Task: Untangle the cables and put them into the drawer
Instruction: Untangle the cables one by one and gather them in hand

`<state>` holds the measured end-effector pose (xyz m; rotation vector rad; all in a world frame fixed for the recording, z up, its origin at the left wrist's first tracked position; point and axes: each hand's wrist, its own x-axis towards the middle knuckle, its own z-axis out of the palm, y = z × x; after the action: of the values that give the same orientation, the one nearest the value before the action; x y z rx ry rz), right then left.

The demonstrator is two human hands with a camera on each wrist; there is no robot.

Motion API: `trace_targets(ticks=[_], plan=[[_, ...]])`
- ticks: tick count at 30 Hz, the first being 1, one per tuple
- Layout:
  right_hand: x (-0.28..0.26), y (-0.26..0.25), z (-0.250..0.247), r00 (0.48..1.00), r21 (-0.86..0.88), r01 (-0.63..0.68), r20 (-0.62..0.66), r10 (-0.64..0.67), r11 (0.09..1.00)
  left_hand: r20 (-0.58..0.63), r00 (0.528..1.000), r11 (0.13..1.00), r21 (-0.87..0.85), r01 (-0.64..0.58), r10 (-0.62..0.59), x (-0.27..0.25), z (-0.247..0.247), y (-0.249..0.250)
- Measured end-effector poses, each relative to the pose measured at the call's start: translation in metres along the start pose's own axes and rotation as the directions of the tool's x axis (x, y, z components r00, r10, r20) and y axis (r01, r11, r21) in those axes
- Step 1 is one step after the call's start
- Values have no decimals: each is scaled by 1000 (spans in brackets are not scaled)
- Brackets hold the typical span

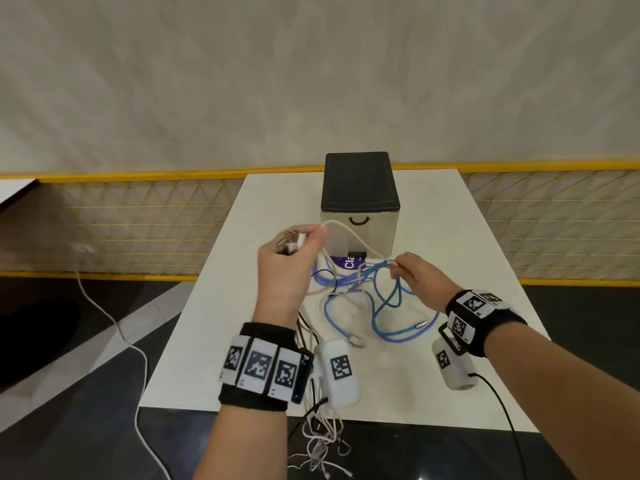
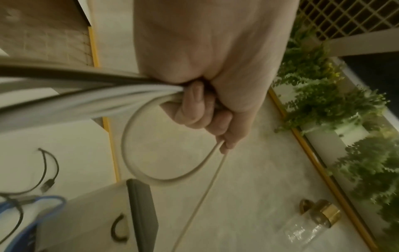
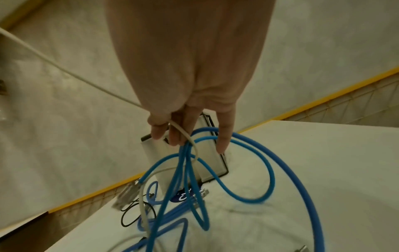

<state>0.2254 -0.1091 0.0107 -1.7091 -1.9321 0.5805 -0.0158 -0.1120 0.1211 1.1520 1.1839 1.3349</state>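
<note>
Cream-coloured cable [image 1: 349, 233] is stretched in the air between the two hands, above the white table [image 1: 485, 237] and in front of the drawer unit [image 1: 360, 206]. One end of it, coiled into a loop, is clenched in the left hand [image 1: 287, 261], whose fingers [image 2: 194, 105] are curled tight around a bundle of pale cable turns and plugs. The other end is pinched by the right hand [image 1: 412, 271] between thumb and forefinger, together with strands of the blue cables [image 1: 391, 306], while the little finger [image 3: 224, 136] is held out straight. The blue cables hang from that pinch in several loops and lie tangled on the table with a thin black cable [image 3: 138, 214] and further pale leads, just in front of the drawer unit. The unit's upper drawer is seen closed, a dark curved handle [image 1: 358, 221] on its front; at its foot a purple label [image 1: 348, 263] is partly covered by cables. More white leads [image 1: 322, 441] are draped over the near table edge. Marker-covered bands are worn on both wrists.
</note>
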Motion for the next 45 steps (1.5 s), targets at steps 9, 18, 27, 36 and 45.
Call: trace_targets(ticks=[9, 18, 27, 36, 45], plan=[[-5, -43, -33, 957, 444, -7, -256, 134, 896, -134, 964, 909, 385, -163, 229, 5, -35, -23], [-8, -94, -39, 933, 115, 339, -170, -318, 934, 247, 948, 906, 321, -276, 201, -11, 14, -32], [-10, -13, -5, 999, 40, 20, 31, -21, 999, -154, 922, 931, 145, -334, 355, 4, -7, -7], [-1, -43, -27, 985, 128, 107, -149, -88, 986, 109, 931, 876, 314, -366, 350, -6, -3, -8], [3, -67, -27, 946, -41, 291, -139, -294, 956, 287, 918, 792, 476, -384, 273, 3, 20, -23]])
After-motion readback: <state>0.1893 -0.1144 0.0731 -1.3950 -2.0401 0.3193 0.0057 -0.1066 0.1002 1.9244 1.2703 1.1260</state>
